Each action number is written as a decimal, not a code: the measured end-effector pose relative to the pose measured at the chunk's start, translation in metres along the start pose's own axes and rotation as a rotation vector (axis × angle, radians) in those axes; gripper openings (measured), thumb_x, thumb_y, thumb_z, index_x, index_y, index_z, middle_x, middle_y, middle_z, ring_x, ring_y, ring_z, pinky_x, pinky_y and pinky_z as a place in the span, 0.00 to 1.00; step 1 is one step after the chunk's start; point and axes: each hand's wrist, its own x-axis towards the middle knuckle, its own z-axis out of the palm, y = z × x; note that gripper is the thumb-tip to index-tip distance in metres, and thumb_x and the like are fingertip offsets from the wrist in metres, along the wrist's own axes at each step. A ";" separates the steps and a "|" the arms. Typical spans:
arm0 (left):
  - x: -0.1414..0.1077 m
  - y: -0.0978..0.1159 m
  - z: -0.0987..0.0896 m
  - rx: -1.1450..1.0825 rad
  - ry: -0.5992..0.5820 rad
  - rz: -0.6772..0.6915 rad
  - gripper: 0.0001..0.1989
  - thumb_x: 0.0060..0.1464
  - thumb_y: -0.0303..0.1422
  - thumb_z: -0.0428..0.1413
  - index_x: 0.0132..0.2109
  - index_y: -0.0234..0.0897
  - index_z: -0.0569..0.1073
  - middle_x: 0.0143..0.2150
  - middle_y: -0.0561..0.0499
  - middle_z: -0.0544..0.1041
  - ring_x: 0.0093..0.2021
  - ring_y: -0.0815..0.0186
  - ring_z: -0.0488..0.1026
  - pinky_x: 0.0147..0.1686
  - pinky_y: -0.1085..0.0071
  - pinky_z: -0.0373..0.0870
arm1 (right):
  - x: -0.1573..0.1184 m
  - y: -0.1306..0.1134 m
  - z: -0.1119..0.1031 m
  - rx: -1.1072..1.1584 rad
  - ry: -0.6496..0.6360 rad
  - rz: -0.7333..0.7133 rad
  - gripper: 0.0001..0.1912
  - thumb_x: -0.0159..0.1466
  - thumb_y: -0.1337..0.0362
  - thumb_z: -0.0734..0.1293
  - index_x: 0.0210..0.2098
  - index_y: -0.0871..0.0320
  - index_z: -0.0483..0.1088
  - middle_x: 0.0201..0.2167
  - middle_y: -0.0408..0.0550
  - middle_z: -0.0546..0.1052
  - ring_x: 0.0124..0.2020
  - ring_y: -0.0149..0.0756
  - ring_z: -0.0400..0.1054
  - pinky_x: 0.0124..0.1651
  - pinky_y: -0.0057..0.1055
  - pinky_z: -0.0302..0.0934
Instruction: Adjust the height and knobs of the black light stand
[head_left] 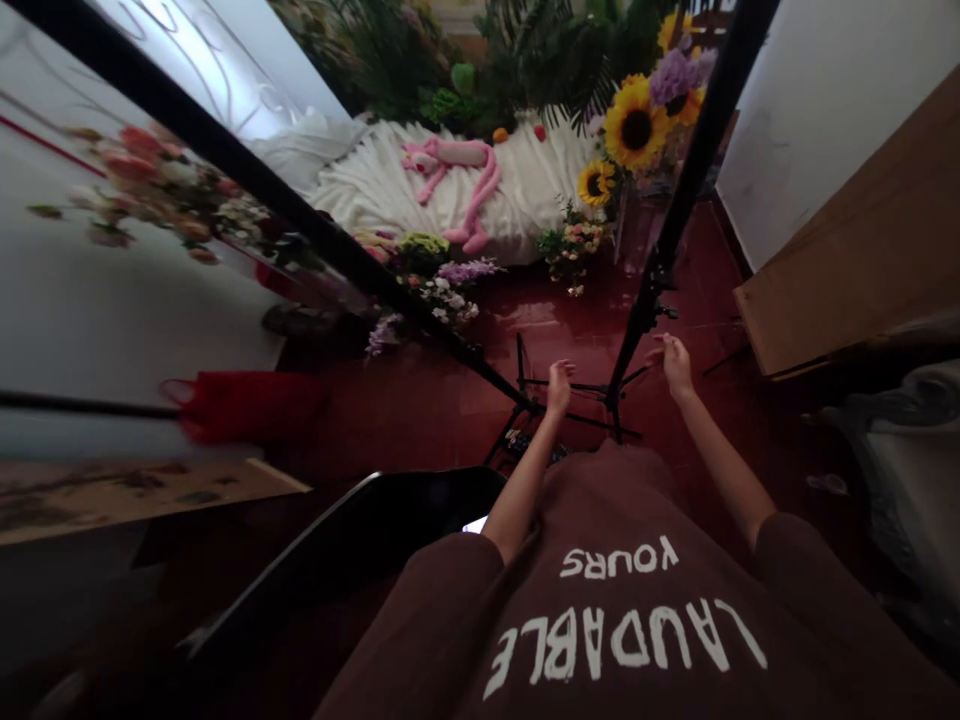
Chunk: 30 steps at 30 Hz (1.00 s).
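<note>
The floor is dark red tile, shiny towards twelve o'clock, and two black stands plant their splayed legs on it near the middle. Over at twelve, a rumpled white blanket drapes a low support; a pink panther plush sprawls across it, with small orange and red round objects at its far edge, just past twelve.

Two bare hands and two black tripod stands are seen. Also present: one plush toy and one red bag.
</note>
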 end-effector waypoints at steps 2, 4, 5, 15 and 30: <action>0.001 -0.007 -0.039 -0.035 0.313 -0.058 0.20 0.69 0.49 0.39 0.48 0.38 0.65 0.42 0.46 0.73 0.39 0.68 0.74 0.47 0.66 0.72 | -0.013 0.021 -0.002 -0.008 -0.014 0.062 0.25 0.66 0.40 0.61 0.41 0.57 0.67 0.18 0.40 0.75 0.16 0.30 0.69 0.21 0.23 0.61; 0.008 -0.002 -0.075 0.004 0.596 -0.034 0.18 0.70 0.46 0.39 0.51 0.37 0.62 0.48 0.43 0.72 0.44 0.67 0.73 0.52 0.64 0.71 | -0.027 0.039 -0.003 -0.007 -0.014 0.129 0.25 0.67 0.40 0.60 0.41 0.57 0.66 0.18 0.40 0.76 0.16 0.31 0.69 0.20 0.23 0.62; 0.014 0.004 -0.091 0.041 0.690 0.005 0.17 0.70 0.46 0.41 0.52 0.37 0.61 0.51 0.41 0.71 0.48 0.66 0.73 0.55 0.64 0.69 | -0.033 0.048 -0.004 -0.010 -0.016 0.162 0.25 0.67 0.39 0.60 0.40 0.57 0.66 0.18 0.40 0.76 0.15 0.31 0.69 0.20 0.23 0.62; 0.065 0.091 -0.176 0.083 0.430 0.342 0.23 0.64 0.53 0.48 0.47 0.39 0.72 0.46 0.46 0.77 0.47 0.67 0.74 0.50 0.72 0.70 | -0.057 0.082 0.012 -0.049 -0.143 0.339 0.17 0.70 0.49 0.61 0.38 0.57 0.68 0.19 0.42 0.77 0.17 0.30 0.71 0.21 0.23 0.66; 0.078 0.092 -0.176 -0.028 0.221 0.268 0.28 0.61 0.61 0.45 0.43 0.42 0.73 0.33 0.49 0.76 0.33 0.69 0.73 0.34 0.71 0.73 | -0.059 0.012 0.204 -0.183 -0.702 0.368 0.17 0.72 0.53 0.63 0.32 0.58 0.69 0.16 0.40 0.73 0.14 0.25 0.63 0.19 0.19 0.56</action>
